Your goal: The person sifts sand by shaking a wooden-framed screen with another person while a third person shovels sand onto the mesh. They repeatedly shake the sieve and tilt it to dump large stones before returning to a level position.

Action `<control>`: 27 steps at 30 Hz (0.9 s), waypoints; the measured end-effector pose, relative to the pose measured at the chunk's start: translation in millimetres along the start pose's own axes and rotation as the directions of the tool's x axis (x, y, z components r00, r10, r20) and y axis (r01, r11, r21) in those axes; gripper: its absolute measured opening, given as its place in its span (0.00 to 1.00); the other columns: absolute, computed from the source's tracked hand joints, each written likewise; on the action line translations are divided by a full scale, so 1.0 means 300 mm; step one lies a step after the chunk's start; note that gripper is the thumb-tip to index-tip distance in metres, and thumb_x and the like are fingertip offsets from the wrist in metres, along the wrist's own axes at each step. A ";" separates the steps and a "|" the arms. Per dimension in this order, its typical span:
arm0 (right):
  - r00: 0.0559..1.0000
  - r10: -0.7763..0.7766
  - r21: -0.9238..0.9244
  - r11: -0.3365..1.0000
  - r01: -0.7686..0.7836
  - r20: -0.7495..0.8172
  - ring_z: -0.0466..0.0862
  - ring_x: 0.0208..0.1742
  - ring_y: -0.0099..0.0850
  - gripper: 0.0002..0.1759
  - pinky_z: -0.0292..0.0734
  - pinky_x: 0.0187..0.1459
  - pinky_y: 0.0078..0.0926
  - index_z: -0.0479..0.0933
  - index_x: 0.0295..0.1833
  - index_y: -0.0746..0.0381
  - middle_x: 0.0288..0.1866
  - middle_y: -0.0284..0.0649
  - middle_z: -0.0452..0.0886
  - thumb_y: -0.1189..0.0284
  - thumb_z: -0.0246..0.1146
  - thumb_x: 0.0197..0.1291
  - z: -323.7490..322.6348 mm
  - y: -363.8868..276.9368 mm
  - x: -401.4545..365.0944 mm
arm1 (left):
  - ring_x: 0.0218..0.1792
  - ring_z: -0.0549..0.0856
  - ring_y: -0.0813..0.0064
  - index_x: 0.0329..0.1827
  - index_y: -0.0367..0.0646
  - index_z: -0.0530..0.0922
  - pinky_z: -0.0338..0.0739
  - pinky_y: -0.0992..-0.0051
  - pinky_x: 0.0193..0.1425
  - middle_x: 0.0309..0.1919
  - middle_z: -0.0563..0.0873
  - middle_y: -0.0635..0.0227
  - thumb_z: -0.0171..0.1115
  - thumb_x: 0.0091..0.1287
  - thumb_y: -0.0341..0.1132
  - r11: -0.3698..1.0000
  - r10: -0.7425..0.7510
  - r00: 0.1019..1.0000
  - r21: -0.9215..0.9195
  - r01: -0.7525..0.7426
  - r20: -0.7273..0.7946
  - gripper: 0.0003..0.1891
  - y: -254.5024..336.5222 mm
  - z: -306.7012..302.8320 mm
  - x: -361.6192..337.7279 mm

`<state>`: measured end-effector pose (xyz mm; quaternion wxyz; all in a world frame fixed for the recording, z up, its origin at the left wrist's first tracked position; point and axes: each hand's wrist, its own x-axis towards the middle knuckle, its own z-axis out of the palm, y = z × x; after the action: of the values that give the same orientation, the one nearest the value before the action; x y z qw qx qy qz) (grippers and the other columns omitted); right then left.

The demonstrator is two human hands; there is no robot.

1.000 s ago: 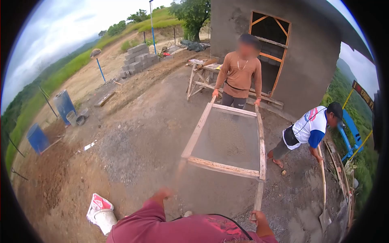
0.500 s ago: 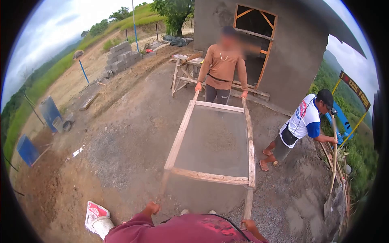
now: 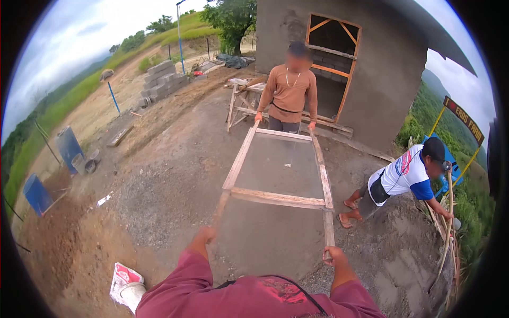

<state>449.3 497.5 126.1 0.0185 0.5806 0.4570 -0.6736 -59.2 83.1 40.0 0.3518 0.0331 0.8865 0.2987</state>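
A wooden-framed mesh screen (image 3: 278,199) hangs level above the ground, with long side rails as handles. My left hand (image 3: 205,233) is closed round the end of its left rail. On the right rail's end my right hand (image 3: 333,255) is closed, fingers wrapped over the wood. At the far end, a person in a brown shirt (image 3: 292,93) grips both rails. A small light piece lies on the mesh, which shows no heap of sand.
To the right a person in a white and blue shirt (image 3: 400,175) bends with a long wooden handle (image 3: 450,201). A white bucket with a sack (image 3: 130,289) stands near my left. Blue drums (image 3: 36,195), concrete blocks (image 3: 163,79) and a wooden bench (image 3: 241,100) are farther off.
The screen and both my hands have moved forward and up, away from me. The sand patch seen on the mesh is gone. The person at the right leans lower, farther right.
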 end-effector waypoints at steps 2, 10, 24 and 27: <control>1.000 -0.019 -0.049 0.999 0.018 -0.025 0.83 0.27 0.31 0.09 0.80 0.33 0.33 0.76 0.38 0.57 0.26 0.35 0.80 0.67 0.63 0.51 -0.018 -0.248 -0.054 | 0.13 0.77 0.70 0.17 0.39 0.77 0.70 0.69 0.19 0.14 0.78 0.63 0.62 0.47 0.28 1.000 0.001 0.999 -0.004 -0.001 0.035 0.05 0.270 -0.125 -0.090; 0.995 0.046 -0.068 0.996 -0.052 -0.091 0.84 0.30 0.35 0.14 0.79 0.32 0.40 0.78 0.42 0.61 0.30 0.40 0.82 0.68 0.66 0.49 -0.106 0.231 0.019 | 0.14 0.78 0.70 0.15 0.38 0.79 0.71 0.69 0.19 0.14 0.80 0.63 0.63 0.51 0.30 0.998 -0.038 0.994 -0.043 0.042 0.105 0.08 -0.173 0.145 -0.204; 0.993 -0.115 -0.712 0.695 0.096 0.022 0.87 0.46 0.40 0.24 0.81 0.52 0.37 0.83 0.53 0.56 0.43 0.43 0.87 0.51 0.64 0.59 -0.111 0.839 0.002 | 0.25 0.85 0.67 0.20 0.43 0.83 0.77 0.65 0.30 0.21 0.85 0.60 0.63 0.51 0.42 0.945 -0.107 0.975 0.325 0.038 0.195 0.11 -0.614 0.169 -0.457; 0.990 0.031 -0.064 0.997 -0.040 -0.136 0.85 0.31 0.33 0.13 0.81 0.29 0.36 0.79 0.40 0.61 0.29 0.40 0.83 0.67 0.66 0.49 0.000 0.342 -0.010 | 0.17 0.81 0.70 0.15 0.40 0.80 0.73 0.68 0.23 0.15 0.81 0.65 0.66 0.48 0.30 0.998 -0.054 0.994 -0.009 0.055 0.091 0.07 -0.243 0.071 -0.240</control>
<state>507.3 436.4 67.6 0.0189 0.6320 0.4691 -0.6166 19.6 14.9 31.0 0.3999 0.0203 0.8685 0.2921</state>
